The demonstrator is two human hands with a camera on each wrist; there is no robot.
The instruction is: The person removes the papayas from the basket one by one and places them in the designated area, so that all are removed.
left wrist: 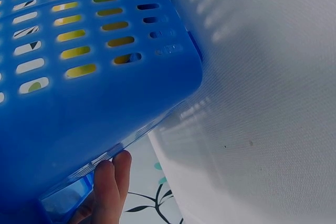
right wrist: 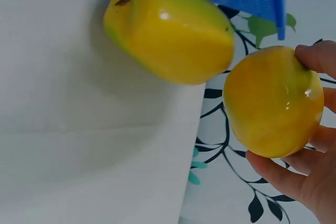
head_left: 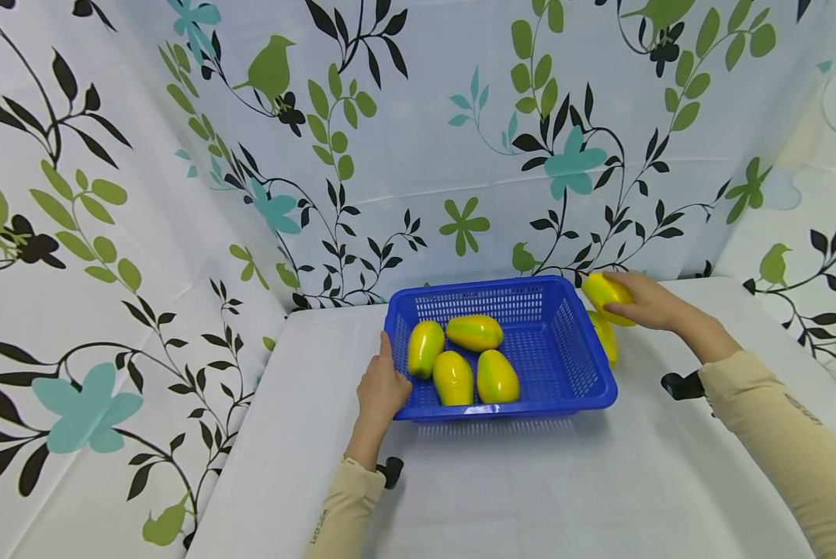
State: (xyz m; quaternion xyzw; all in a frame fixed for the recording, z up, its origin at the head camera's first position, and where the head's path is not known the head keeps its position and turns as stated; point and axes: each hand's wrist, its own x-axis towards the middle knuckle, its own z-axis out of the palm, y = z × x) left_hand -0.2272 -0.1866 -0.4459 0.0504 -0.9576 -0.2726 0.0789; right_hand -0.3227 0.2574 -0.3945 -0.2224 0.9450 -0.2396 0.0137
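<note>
A blue plastic basket (head_left: 553,365) with slotted walls stands on the table, several yellow mangoes (head_left: 473,333) lying in its left and middle part. My left hand (head_left: 383,386) grips the basket's left rim; in the left wrist view some of its fingers (left wrist: 107,182) show at the rim's edge. Outside the right wall, my right hand (head_left: 651,303) holds a yellow-green mango (right wrist: 273,100) between thumb and fingers, raised near the basket's far right corner. Below it, another mango (right wrist: 168,32) lies on the table beside the basket wall, partly hidden in the head view.
The table has a white cover (head_left: 515,489). Behind it and at both sides hangs a white curtain (head_left: 418,140) printed with leaves, birds and flowers. The basket's raised rim stands between the right hand and the mangoes inside.
</note>
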